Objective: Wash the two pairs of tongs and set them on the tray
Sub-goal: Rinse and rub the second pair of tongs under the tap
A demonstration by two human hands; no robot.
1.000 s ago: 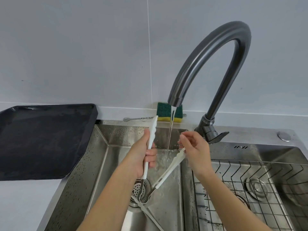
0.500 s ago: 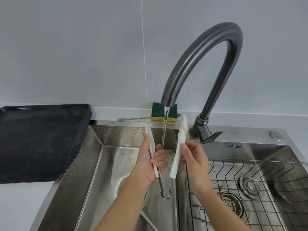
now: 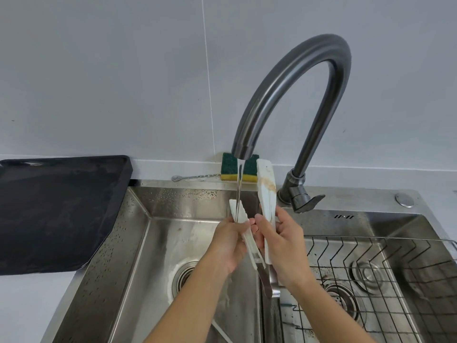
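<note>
One pair of white-tipped metal tongs (image 3: 266, 194) is held upright over the left sink basin, tips up and hinge down. My left hand (image 3: 228, 241) grips its left arm, whose tip sits in the running water. My right hand (image 3: 282, 241) grips the right arm, which carries a brown stain near the tip. A second pair of tongs (image 3: 221, 334) lies on the basin floor, mostly hidden under my left forearm. The black tray (image 3: 64, 209) sits on the counter to the left of the sink.
A dark curved faucet (image 3: 291, 90) runs a thin stream into the left basin (image 3: 158, 243). A wire rack (image 3: 371, 280) fills the right basin. A green and yellow sponge (image 3: 228, 169) and a thin metal tool (image 3: 195, 177) rest on the back ledge.
The tongs went from tilted low in the basin to upright with tips raised. Both hands rose, and the left tip moved into the stream. The camera shifted slightly right.
</note>
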